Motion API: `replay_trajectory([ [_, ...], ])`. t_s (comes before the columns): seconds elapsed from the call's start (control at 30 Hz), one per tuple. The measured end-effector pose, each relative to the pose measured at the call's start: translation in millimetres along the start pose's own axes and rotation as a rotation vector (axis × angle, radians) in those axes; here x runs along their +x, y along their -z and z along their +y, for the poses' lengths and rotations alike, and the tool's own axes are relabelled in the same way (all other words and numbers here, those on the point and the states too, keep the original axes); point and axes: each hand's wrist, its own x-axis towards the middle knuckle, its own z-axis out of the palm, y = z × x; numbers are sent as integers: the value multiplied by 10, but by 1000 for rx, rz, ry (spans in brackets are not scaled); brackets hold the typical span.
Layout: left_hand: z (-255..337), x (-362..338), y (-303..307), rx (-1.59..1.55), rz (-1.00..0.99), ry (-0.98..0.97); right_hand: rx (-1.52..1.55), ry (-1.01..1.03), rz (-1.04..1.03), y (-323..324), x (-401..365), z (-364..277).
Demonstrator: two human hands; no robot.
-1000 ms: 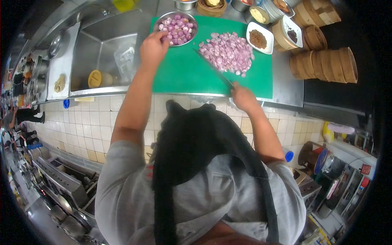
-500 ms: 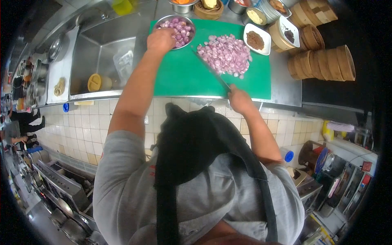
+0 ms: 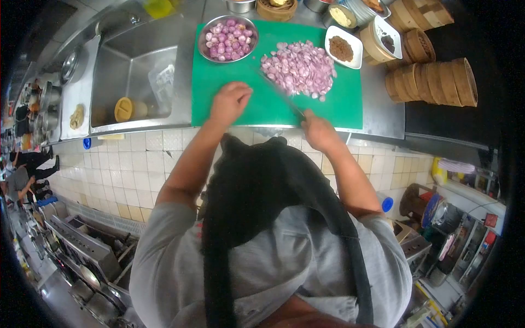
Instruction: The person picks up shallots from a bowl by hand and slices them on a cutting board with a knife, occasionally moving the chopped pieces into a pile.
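My right hand [image 3: 320, 131] grips a knife [image 3: 284, 98] by its handle near the front edge of the green cutting board [image 3: 268, 117]. Its blade slants up and left, beside a heap of sliced shallots [image 3: 301, 68]. Over the left part of the board, my left hand [image 3: 231, 104] is closed with the fingers curled together; whatever may be in them is hidden. Beyond it, on the board's far left corner, stands a metal bowl [image 3: 203, 49] of whole peeled shallots [image 3: 228, 39].
A white dish [image 3: 356, 59] of brown paste sits at the board's far right corner. Stacked bamboo steamers [image 3: 432, 82] stand to the right. On the left is a steel sink [image 3: 136, 65] holding a yellow-lidded container [image 3: 126, 109]. More bowls line the back.
My left hand has come out of the shallot bowl and moved back toward me over the board. My right hand and the knife have stayed nearly in place.
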Motion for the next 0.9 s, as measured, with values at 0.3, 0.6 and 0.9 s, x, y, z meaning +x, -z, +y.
replay_trajectory([
  [0.3, -79, 75, 71, -7, -35, -52, -132, 91, -15, 89, -99, -250],
  [0.6, -60, 97, 73, 23, -37, -43, -139, 125, 23, -12, -28, -310],
  [0.9, -35, 87, 82, 27, 1, -63, -149, 189, 91, -138, 32, -255],
])
